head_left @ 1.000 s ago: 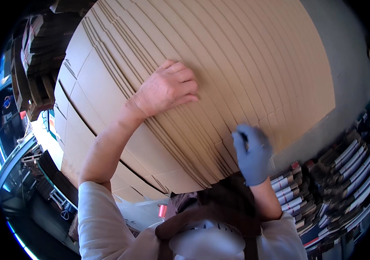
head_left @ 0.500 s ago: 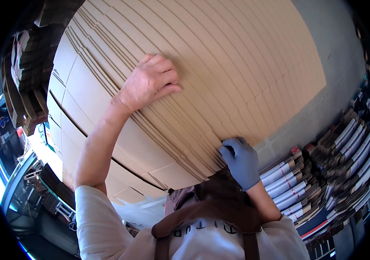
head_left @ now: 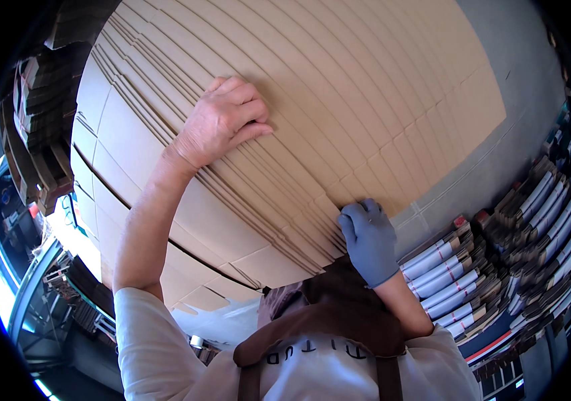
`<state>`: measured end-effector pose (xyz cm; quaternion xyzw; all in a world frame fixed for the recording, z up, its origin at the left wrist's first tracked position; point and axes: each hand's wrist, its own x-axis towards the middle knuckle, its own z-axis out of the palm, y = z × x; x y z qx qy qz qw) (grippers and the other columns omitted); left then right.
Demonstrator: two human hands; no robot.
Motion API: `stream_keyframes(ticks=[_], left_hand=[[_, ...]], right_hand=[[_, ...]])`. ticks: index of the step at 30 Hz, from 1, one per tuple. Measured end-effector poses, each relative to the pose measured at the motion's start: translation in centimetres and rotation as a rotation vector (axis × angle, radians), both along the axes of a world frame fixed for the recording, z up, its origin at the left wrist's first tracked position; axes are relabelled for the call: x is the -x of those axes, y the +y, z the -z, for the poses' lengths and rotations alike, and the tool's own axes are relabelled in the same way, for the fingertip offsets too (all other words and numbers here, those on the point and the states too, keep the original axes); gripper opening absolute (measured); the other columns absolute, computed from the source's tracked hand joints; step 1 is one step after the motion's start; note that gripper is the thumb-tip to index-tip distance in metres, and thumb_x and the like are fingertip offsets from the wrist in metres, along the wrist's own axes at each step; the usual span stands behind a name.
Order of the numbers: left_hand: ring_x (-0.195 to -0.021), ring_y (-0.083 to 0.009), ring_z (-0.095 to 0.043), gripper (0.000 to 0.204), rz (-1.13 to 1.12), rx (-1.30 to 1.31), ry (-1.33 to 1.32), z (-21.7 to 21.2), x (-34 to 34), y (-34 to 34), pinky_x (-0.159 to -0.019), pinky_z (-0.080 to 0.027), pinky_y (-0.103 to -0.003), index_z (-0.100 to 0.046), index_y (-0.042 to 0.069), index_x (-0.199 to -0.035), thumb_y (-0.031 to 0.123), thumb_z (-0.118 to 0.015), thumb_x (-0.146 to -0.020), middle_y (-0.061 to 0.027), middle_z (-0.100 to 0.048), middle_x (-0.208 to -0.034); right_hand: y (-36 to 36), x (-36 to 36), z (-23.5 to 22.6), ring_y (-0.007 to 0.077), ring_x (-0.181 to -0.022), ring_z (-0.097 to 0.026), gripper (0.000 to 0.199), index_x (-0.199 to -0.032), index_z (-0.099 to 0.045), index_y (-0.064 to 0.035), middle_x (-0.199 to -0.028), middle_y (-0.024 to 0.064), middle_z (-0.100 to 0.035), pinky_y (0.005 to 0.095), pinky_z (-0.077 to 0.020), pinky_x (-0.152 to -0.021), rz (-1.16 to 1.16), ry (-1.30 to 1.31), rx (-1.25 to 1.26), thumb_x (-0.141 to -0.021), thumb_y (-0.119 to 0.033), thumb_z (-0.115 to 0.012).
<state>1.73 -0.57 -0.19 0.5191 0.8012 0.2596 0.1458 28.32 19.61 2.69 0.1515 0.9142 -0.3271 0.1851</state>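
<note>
Cardboard sheets [head_left: 339,100], tan, flat and smooth-faced, lie overlapped in a broad fan in front of the person, their long edges making fine ridges that the lens bends into curves. Straight crease lines and narrow dark slots mark the panels toward the left, and small notched steps show along the edges near the person. The left hand [head_left: 226,119], bare, rests on the ridged middle of the fan, its fingers curled and close together; the fingertips are turned under, so I cannot tell whether they pinch an edge. The right hand [head_left: 369,240] wears a smooth grey-blue glove and is at the near edges of the sheets, fingers bent and thumb close by; the glove hides its own contact, and whether it is clamped on cardboard cannot be told. Beneath lies grey, matte floor [head_left: 533,80], with thin lines by the right corner of the fan. A brown cloth apron [head_left: 325,327] covers part of a pale shirt [head_left: 155,334]. Layered bundles [head_left: 442,267] on the right and dark, slatted wood [head_left: 51,184] on the left blur toward the black rim; the far end of the fan is cut off above.
</note>
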Motion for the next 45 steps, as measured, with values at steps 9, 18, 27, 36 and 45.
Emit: stream_keyframes(ticks=[9,18,27,36,45], left_hand=[[-0.089,-0.0238,-0.056,0.022,0.011,-0.009,0.023,-0.1,0.1,0.2,-0.086,-0.044,-0.037,-0.060,0.010,-0.080,0.024,-0.077,-0.080,-0.0020,-0.056,-0.085],[-0.090,-0.0242,-0.056,0.021,-0.009,-0.003,0.030,0.0,0.0,0.5,-0.086,-0.044,-0.038,-0.062,0.010,-0.082,0.024,-0.077,-0.079,-0.0024,-0.057,-0.087],[-0.094,-0.0269,-0.055,0.023,-0.018,0.004,0.049,-0.3,0.0,-0.2,-0.087,-0.043,-0.040,-0.063,0.010,-0.085,0.023,-0.080,-0.076,-0.0050,-0.058,-0.095],[-0.101,-0.0245,-0.054,0.023,0.065,0.029,0.081,-0.6,0.4,0.5,-0.091,-0.042,-0.040,-0.064,0.014,-0.096,0.025,-0.077,-0.080,-0.0024,-0.057,-0.104],[-0.099,-0.0241,-0.054,0.025,0.130,-0.010,-0.002,0.3,-0.6,2.4,-0.092,-0.042,-0.039,-0.062,0.013,-0.092,0.030,-0.075,-0.080,-0.0023,-0.058,-0.098]], right_hand=[[-0.1,-0.2,0.8,0.0345,-0.090,-0.057,0.012,-0.089,-0.060,-0.0080,-0.095,0.0132,-0.055,0.0454,-0.0507,-0.074,0.001,0.069,-0.034,-0.089,-0.019,-0.066],[-0.1,-0.2,1.1,0.0336,-0.090,-0.058,0.012,-0.089,-0.060,-0.0085,-0.096,0.0131,-0.055,0.0443,-0.0509,-0.075,0.018,0.060,-0.057,-0.088,-0.019,-0.066],[1.2,1.5,0.2,0.0330,-0.088,-0.061,0.015,-0.094,-0.061,-0.0089,-0.094,0.0113,-0.059,0.0446,-0.0510,-0.071,0.063,0.022,0.034,-0.090,-0.022,-0.067],[1.6,13.2,3.9,0.0390,-0.125,-0.045,0.049,-0.126,-0.059,-0.0102,-0.137,0.0166,-0.047,0.0616,-0.0327,-0.104,-0.176,0.534,-0.297,-0.080,-0.022,-0.072],[1.9,13.7,5.9,0.0369,-0.126,-0.045,0.059,-0.129,-0.057,-0.0151,-0.140,0.0144,-0.045,0.0648,-0.0318,-0.101,-0.221,0.572,-0.305,-0.074,-0.026,-0.077]])
